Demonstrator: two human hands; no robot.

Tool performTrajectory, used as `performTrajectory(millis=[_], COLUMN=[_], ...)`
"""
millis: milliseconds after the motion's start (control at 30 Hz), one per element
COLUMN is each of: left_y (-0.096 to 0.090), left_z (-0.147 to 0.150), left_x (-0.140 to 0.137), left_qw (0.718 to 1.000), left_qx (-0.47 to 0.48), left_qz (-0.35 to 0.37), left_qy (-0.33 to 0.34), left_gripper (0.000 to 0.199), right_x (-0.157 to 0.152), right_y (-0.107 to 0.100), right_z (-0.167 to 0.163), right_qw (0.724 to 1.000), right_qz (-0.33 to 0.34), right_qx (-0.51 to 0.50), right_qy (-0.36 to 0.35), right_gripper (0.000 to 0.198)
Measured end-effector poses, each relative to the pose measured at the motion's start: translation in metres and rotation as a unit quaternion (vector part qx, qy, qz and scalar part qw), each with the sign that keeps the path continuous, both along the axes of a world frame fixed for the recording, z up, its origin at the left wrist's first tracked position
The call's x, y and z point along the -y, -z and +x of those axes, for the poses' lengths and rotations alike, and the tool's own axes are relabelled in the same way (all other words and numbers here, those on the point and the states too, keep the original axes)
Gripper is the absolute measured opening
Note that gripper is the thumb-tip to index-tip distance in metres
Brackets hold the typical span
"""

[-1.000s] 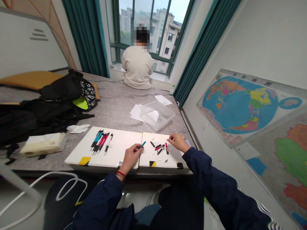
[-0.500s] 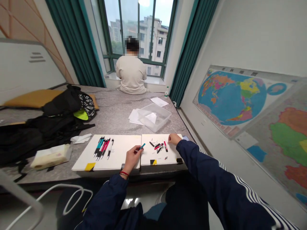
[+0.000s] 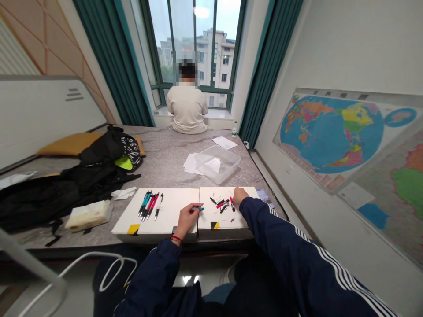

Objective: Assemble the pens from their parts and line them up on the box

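Note:
My left hand [image 3: 189, 217] is closed in a pinch on a teal pen barrel [image 3: 200, 208], above the seam between two white boards. On the right board [image 3: 211, 223], my right hand [image 3: 240, 193] is closed with its fingers pointing down near the far right side; whatever is in its fingertips is hidden. Beside that hand lie loose pen parts: a red and black barrel [image 3: 232, 204], black pieces [image 3: 213, 200] and tiny bits [image 3: 232, 219]. Several assembled pens, teal [image 3: 144, 203], red [image 3: 152, 206] and white [image 3: 159, 206], rest in a row on the left board [image 3: 180, 200].
Beyond the boards stands a clear plastic bin [image 3: 220, 169] among white papers [image 3: 190, 164]. A tissue pack [image 3: 89, 215] and black bags [image 3: 95, 176] lie at the left. A person [image 3: 187, 105] sits by the window, near a small bottle [image 3: 234, 129].
The view has shifted slightly. In my left hand the teal barrel has turned from slanting upward to lying nearly level, with less of it showing. My right hand stays by the loose parts.

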State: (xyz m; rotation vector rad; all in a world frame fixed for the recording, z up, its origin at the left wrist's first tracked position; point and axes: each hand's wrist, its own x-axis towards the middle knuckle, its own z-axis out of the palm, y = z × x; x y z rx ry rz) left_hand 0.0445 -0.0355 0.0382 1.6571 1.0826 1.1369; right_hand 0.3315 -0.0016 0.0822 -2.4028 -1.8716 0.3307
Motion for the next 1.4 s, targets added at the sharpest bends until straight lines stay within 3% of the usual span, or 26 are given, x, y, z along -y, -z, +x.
performTrajectory(millis=[267, 467, 567, 667, 800, 833, 900, 1100, 1400], left_y=[-0.003, -0.003, -0.004, -0.004, -0.003, -0.003, -0.002, -0.003, 0.002], left_z=[0.001, 0.001, 0.001, 0.002, 0.002, 0.002, 0.002, 0.002, 0.002], left_x=[-0.001, -0.002, -0.001, -0.001, -0.002, -0.002, -0.002, -0.001, -0.004], left_qw=[0.999, 0.998, 0.998, 0.998, 0.999, 0.999, 0.999, 0.999, 0.999], left_qx=[0.03, 0.05, 0.061, 0.06, 0.04, 0.037, 0.035, 0.038, 0.045], left_qz=[-0.021, -0.024, -0.028, -0.03, -0.03, -0.029, -0.026, -0.019, -0.019], left_qy=[0.012, 0.009, 0.01, 0.007, -0.007, -0.012, -0.02, -0.018, -0.012], left_gripper=[0.018, 0.018, 0.019, 0.019, 0.02, 0.021, 0.021, 0.022, 0.024], right_x=[0.012, 0.021, 0.027, 0.036, 0.05, 0.052, 0.056, 0.052, 0.049], right_y=[0.001, -0.004, -0.003, -0.004, -0.013, -0.016, -0.022, -0.036, -0.051], right_z=[0.009, 0.023, 0.017, -0.001, -0.034, -0.043, -0.057, -0.091, -0.12], right_qw=[1.0, 0.98, 0.952, 0.886, 0.735, 0.709, 0.688, 0.735, 0.749], right_qz=[0.012, 0.147, 0.196, 0.19, 0.132, 0.123, 0.116, 0.166, 0.187], right_qx=[-0.013, -0.117, -0.229, -0.422, -0.658, -0.687, -0.713, -0.657, -0.631], right_qy=[-0.012, -0.071, -0.046, 0.038, 0.099, 0.095, 0.075, 0.005, -0.072], right_gripper=[0.04, 0.025, 0.021, 0.025, 0.026, 0.027, 0.03, 0.031, 0.044])
